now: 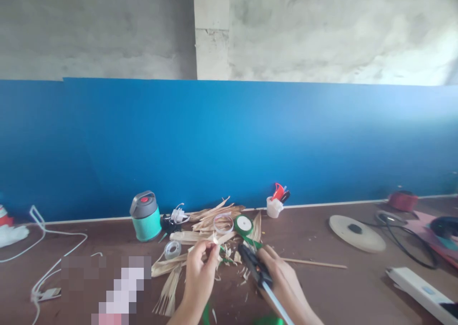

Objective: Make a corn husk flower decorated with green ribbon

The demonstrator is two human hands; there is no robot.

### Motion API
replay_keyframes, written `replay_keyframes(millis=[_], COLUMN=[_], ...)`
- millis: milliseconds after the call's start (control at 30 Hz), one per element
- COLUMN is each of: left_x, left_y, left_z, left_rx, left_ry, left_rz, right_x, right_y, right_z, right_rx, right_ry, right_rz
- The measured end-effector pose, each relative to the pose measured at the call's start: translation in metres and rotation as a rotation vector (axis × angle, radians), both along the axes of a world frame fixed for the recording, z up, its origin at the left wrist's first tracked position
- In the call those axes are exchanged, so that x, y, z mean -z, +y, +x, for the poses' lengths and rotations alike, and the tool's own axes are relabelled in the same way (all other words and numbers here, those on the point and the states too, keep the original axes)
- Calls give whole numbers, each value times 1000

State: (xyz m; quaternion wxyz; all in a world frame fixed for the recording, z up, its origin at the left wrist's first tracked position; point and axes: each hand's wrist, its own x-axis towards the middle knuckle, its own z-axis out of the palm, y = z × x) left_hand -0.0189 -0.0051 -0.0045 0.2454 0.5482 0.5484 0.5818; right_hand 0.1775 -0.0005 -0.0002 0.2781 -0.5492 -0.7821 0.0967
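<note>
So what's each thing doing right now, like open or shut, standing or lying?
Left hand, pinching a husk strip.
Right hand, gripping a black tool.
Teal jug, upright, lid shut.
White cup, upright, pens inside.
Green ribbon roll, lying flat, end unrolled.
Tape roll, lying flat.

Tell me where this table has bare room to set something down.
Bare wood lies between the white cup and the round disc, and below the stick. It's crowded around the husk pile, where the left hand pinches a husk and the right hand grips a black tool.
</note>
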Motion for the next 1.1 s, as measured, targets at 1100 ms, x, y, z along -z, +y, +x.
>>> replay_keyframes(millis=[1100], left_x=[-15], left_y=[-4], left_z=[5], left_rx=[188], left_ry=[-576], left_rz=[-201], right_x=[-34], right_y=[-11], right_z=[-16], right_rx=[-231], right_ry=[187], right_rz=[157])
